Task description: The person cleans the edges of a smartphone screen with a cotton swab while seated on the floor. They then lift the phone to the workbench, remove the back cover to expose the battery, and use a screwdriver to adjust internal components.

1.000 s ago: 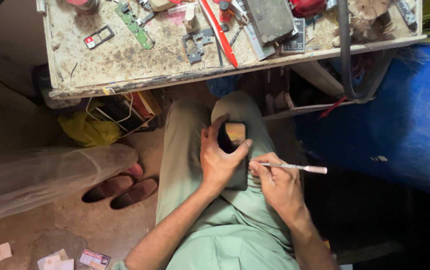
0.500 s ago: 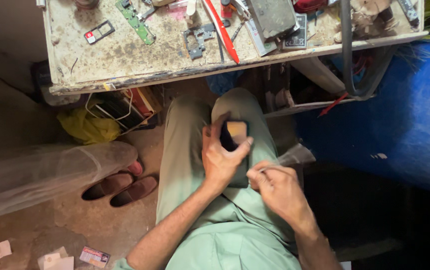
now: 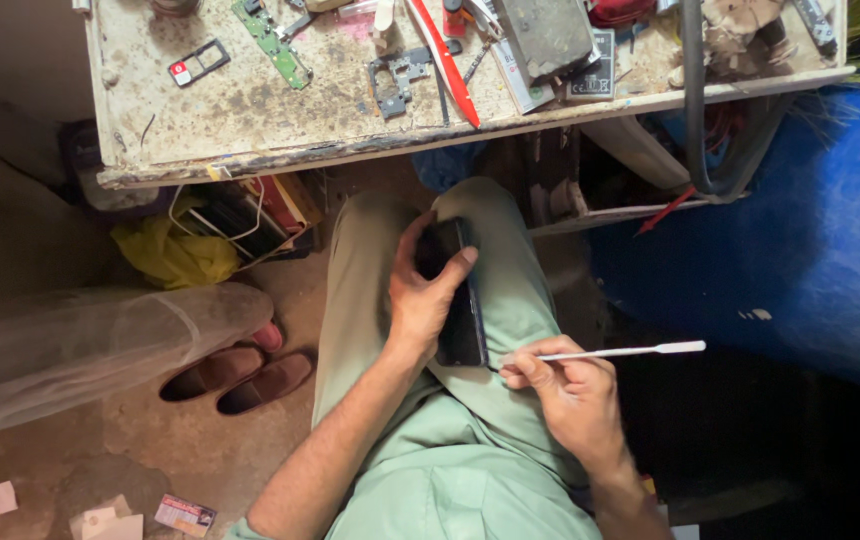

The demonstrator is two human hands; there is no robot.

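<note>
A dark phone point(image 3: 462, 318) lies on my lap, tilted on its edge against my green trousers. My left hand point(image 3: 422, 290) wraps over its upper part, thumb on the top edge. My right hand point(image 3: 568, 392) pinches a thin white prying tool point(image 3: 618, 352), whose tip meets the phone's lower corner while its flat end points right.
A stained workbench point(image 3: 250, 110) stretches across the top, carrying a green circuit board point(image 3: 270, 42), a metal phone frame point(image 3: 398, 82), a red-handled tool point(image 3: 446, 62) and a grey box point(image 3: 548, 32). Brown slippers point(image 3: 240, 375), a yellow bag point(image 3: 175, 255) and a blue barrel point(image 3: 780, 250) surround my legs.
The phone has turned from showing a light patch to standing on its dark edge. My right hand brought the white tool back out, its tip at the phone's lower corner.
</note>
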